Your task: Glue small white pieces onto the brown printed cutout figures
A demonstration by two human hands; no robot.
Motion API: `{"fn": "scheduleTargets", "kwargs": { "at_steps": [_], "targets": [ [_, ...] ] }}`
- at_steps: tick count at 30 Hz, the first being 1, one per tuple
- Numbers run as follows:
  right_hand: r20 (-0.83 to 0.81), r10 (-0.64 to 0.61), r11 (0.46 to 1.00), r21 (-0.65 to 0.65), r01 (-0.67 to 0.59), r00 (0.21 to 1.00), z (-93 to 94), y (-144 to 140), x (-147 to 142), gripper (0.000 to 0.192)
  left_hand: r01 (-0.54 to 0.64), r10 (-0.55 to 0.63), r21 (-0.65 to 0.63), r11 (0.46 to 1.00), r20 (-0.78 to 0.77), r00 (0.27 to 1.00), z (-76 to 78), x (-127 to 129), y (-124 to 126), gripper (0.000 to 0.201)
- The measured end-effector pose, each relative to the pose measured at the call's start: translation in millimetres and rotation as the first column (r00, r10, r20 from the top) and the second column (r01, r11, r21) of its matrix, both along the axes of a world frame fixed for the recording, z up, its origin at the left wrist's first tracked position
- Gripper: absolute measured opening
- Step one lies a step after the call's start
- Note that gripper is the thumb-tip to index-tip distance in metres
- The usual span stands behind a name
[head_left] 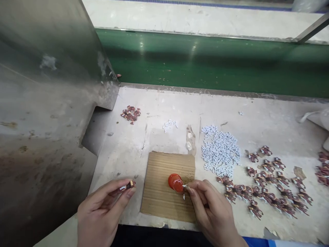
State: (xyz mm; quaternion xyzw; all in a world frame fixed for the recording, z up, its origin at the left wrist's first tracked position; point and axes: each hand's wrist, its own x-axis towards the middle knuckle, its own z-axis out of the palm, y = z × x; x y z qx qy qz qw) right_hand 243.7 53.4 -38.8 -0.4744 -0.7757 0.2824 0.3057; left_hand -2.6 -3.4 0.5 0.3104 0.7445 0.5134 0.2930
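Between thumb and fingers, my left hand (pixel 106 209) pinches a small brown figurine (pixel 128 186) with white and yellow parts, left of the cardboard. My right hand (pixel 212 209) pinches a tiny white piece (pixel 184 186) by one end, its other end at the rim of a small red cup (pixel 177 184). That cup stands on a square of corrugated cardboard (pixel 164 206). Another little white bit (pixel 184 197) shows just below the pinched piece. A heap of similar pale pieces (pixel 221 151) lies beyond my right hand, and many brown figurines (pixel 267 195) are spread to its right.
A small pile of brown parts (pixel 130 114) and a few white pieces (pixel 170 125) lie toward the back. At left stands a large metal panel (pixel 51 85). A green conveyor belt (pixel 205 65) runs behind the worktable (pixel 128 147). More brown figurines (pixel 323 168) sit at the right edge.
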Motion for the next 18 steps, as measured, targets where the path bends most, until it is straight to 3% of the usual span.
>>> {"fn": "scheduleTargets", "kwargs": {
  "at_steps": [2,7,13,16,18],
  "targets": [
    [-0.001,0.003,1.0,0.002,-0.003,1.0,-0.2,-0.6,0.6,0.011,0.01,-0.01,0.011,1.0,-0.004,1.0,0.5,1.2,0.3,0.013],
    [-0.011,0.0,1.0,0.001,0.0,1.0,-1.7,-1.5,1.4,0.011,0.172,-0.167,0.066,0.983,-0.071,0.983,-3.5,-5.4,0.1,0.028],
    [-0.084,-0.061,0.997,-0.045,0.057,0.995,-1.1,-5.5,5.9,0.013,0.191,-0.185,0.104,0.976,-0.069,0.98,-0.9,-6.7,0.5,0.033],
    [-0.149,-0.132,0.984,-0.137,0.111,0.98,8.9,-14.5,8.5,0.011,0.209,-0.204,0.12,0.971,-0.054,0.978,10.1,1.6,0.1,0.028],
    [-0.251,-0.163,0.95,-0.3,0.084,0.954,21.2,-21.0,7.5,0.013,0.228,-0.232,0.114,0.967,0.025,0.972,19.5,11.9,1.1,0.025]
  ]
}}
